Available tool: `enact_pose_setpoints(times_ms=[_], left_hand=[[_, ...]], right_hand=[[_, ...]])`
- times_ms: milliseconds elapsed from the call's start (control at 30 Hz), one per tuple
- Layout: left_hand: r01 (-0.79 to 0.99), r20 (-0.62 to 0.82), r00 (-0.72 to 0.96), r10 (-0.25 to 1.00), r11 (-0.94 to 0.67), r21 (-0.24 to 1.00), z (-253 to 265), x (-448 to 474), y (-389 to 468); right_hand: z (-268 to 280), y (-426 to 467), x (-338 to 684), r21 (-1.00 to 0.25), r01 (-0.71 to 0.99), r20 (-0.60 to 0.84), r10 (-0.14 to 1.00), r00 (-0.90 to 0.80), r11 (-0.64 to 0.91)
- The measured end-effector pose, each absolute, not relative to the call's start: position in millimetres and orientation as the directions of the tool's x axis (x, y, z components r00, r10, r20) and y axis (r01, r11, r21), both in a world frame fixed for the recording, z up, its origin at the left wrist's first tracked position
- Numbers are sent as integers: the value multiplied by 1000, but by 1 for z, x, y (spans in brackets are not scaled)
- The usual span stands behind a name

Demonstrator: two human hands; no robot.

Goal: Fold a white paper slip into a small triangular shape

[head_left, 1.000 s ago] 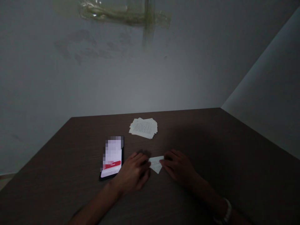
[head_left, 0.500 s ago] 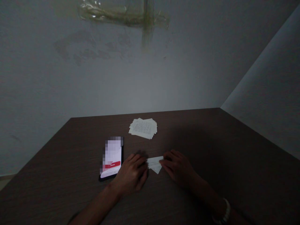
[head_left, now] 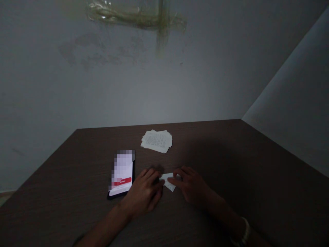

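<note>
On the table (head_left: 72, 171), open rightward, left hand (head_left: 144, 191) and right hand (head_left: 193, 186) are touching the edges of paper (head_left: 167, 176), fingers bent, pinch unclear.

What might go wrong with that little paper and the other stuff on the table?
The small paper might crumple, since fingers of the left hand and right hand are close together at it. The phone might get bumped: the left forearm is near its lower corner. A knock could scatter the uneven paper stack.
</note>
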State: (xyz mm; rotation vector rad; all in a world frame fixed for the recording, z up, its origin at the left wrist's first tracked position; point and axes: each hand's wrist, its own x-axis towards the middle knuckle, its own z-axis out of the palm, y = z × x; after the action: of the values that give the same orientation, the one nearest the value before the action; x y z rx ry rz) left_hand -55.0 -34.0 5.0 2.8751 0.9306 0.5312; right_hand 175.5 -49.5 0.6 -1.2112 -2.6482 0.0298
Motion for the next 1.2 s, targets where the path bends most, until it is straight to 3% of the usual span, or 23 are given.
enact_pose_setpoints(times_ms=[433,600,833,1200], left_hand=[[614,360,712,603,-783,99,3,-54,-34],[614,352,712,608,-782,109,4,-54,-34],[633,388,642,661,-743,218,5,-54,-33],[631,404,648,645,-752,189,1,-53,-31]], right_hand=[[-1,-50,171,-129,758,160,768,-620,639],[0,-52,176,-138,796,211,803,-557,589],[-1,-54,197,-213,834,285,849,-445,509],[0,-48,185,-274,860,466,841,-273,431]])
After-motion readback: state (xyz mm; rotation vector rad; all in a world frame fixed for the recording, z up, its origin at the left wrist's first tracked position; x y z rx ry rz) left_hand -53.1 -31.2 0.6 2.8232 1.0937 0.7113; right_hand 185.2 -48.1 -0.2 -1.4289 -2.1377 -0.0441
